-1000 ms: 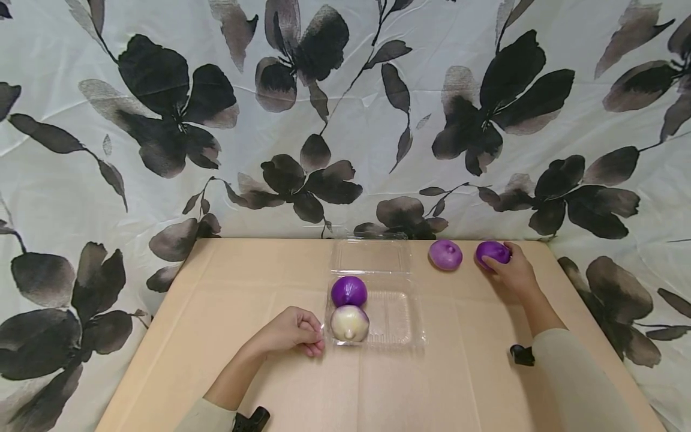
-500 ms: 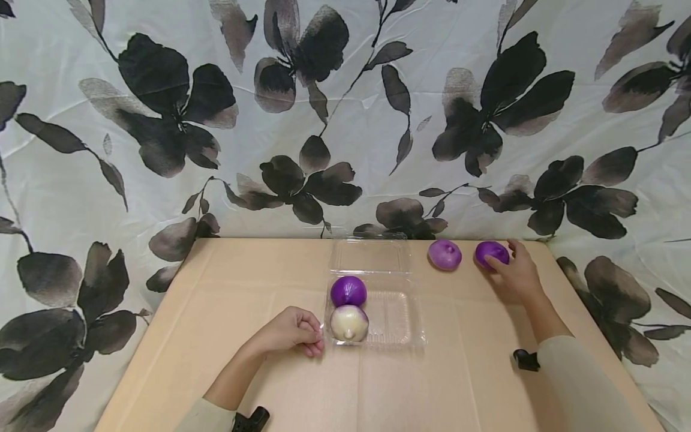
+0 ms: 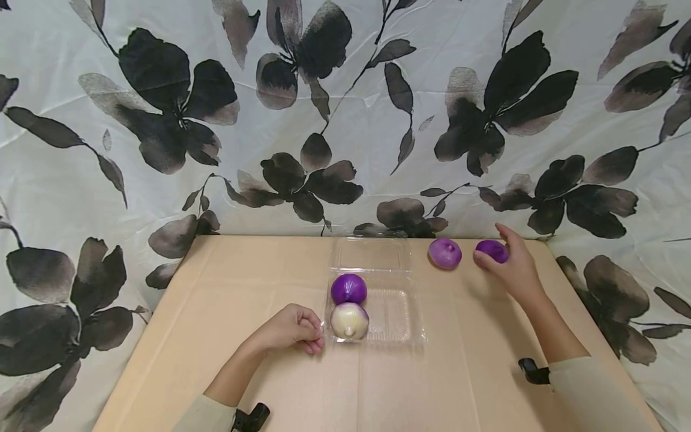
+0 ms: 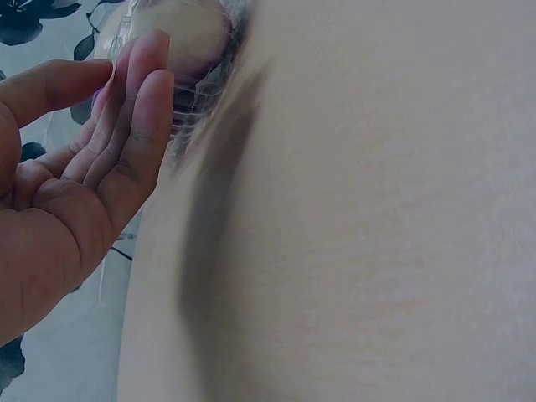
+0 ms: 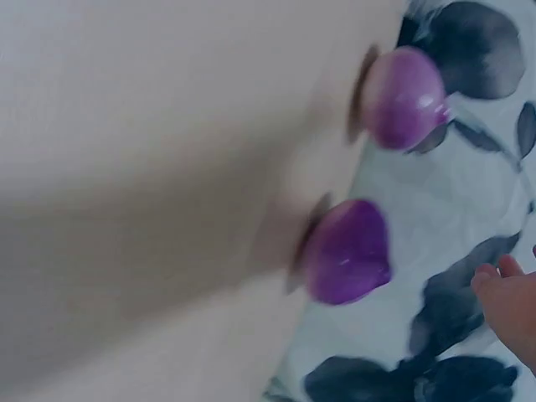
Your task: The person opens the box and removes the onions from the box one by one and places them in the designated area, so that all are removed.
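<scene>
My left hand (image 3: 294,330) pinches the left edge of a clear plastic clamshell container (image 3: 396,312) between thumb and fingers; the left wrist view shows the same hand (image 4: 92,159) close up. Inside the container's left side are a glossy purple onion (image 3: 348,289) and a whitish onion (image 3: 349,321) with a purple edge. At the back right, my right hand (image 3: 513,264) hovers with spread fingers over a dark purple onion (image 3: 493,250), partly covering it in the head view. The right wrist view shows a gap between that onion (image 5: 345,253) and the hand (image 5: 511,306).
A lighter purple onion (image 3: 445,253) lies left of the dark one, near the table's back edge. The container's lid (image 3: 370,255) lies folded back. Behind the wooden-looking table (image 3: 216,288) hangs a floral cloth (image 3: 378,120).
My right hand has loosened from the dark purple onion, its fingers spreading and lifting off. That onion stays where it was. My left hand keeps its grip on the container's edge.
</scene>
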The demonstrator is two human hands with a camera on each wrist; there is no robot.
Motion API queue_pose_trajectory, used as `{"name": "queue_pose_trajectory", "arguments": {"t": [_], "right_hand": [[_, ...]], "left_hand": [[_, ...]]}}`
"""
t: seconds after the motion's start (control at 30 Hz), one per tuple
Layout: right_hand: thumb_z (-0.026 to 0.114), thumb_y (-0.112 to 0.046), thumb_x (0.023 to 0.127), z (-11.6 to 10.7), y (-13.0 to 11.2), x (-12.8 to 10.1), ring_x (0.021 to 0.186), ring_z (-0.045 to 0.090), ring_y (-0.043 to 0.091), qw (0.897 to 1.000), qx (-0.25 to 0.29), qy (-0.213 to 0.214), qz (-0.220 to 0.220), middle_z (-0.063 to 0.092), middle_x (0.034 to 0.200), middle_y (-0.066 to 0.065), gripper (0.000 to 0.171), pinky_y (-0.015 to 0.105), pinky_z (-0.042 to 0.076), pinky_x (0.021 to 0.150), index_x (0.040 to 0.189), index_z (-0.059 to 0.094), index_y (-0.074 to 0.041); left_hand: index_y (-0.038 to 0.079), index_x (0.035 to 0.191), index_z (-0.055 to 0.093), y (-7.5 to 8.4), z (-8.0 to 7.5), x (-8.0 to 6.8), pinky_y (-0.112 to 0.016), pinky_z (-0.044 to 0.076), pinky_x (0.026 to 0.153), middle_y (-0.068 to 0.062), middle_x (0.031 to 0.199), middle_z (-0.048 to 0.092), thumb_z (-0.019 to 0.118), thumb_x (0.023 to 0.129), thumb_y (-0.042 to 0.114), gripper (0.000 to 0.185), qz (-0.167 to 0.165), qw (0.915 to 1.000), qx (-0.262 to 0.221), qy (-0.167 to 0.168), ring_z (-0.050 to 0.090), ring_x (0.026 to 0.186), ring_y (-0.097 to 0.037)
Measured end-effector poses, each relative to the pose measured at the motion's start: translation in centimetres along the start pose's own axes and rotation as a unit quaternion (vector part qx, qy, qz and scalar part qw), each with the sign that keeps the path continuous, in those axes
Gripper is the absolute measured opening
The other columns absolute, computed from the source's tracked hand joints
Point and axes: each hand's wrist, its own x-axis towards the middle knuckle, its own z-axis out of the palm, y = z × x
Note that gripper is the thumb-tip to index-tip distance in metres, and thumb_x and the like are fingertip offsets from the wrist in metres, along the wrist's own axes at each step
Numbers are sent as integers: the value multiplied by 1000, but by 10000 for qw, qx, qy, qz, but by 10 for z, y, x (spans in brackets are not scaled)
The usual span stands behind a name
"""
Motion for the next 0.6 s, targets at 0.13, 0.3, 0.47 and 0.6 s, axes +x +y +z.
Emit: {"name": "queue_pose_trajectory", "arguments": {"t": [0.13,0.3,0.47,0.6], "right_hand": [[80,-23,91,5,-22,-6,143,39,53,9996,10,-105,-275,37,160,28,88,72,37,114,160,29,-5],[83,-19,88,16,-46,-13,140,45,49,9973,160,-369,-611,42,157,25,86,69,42,111,158,35,-5],[86,-12,84,31,-66,-18,138,49,43,9912,432,-626,-1080,48,150,22,82,47,44,116,153,43,-1],[89,-13,81,44,-80,-22,137,51,37,9860,121,-723,-1497,52,149,16,81,25,44,119,151,47,-5]], "left_hand": [[-12,96,64,1,0,-1,-47,68,76,-24,87,75,62,94,-2,10,3,10000,35,30,76,77,-28],[-11,95,64,0,0,-1,-47,68,76,-26,88,75,62,94,-2,9,-3,10000,53,32,76,78,-29],[-10,94,63,0,0,-1,-44,68,75,-25,87,75,62,94,-2,8,4,10000,17,14,76,77,-27],[-10,94,63,-1,0,-1,-42,68,74,-24,87,75,62,94,-2,8,0,10000,23,9,75,76,-25]]}}
